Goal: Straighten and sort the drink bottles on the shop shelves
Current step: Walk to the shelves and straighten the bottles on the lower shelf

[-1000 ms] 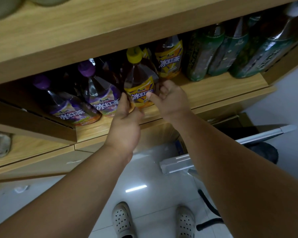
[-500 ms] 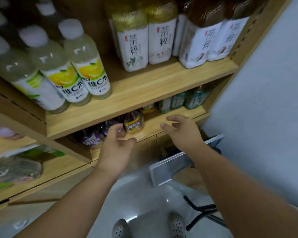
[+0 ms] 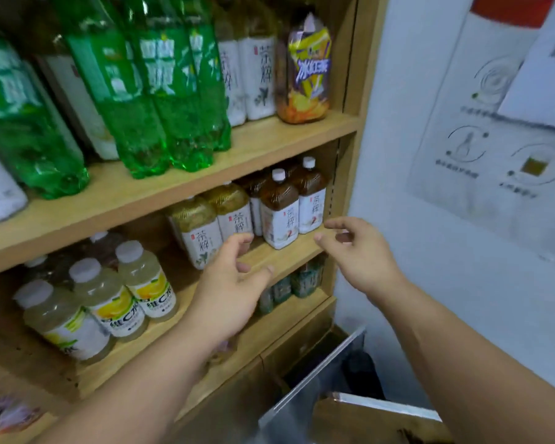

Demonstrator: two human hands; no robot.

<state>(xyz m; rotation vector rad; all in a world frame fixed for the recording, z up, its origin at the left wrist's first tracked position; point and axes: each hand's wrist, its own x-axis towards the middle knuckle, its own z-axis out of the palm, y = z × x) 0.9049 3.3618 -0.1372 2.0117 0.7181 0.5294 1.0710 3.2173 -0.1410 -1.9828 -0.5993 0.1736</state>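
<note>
Just short of the middle shelf (image 3: 297, 255), hovering with left hand (image 3: 228, 283) and right hand (image 3: 359, 251) both loose-fingered and empty, close to the brown tea bottles (image 3: 281, 216) standing at its right end; may tip the front one off the edge if reaching in hastily.
</note>
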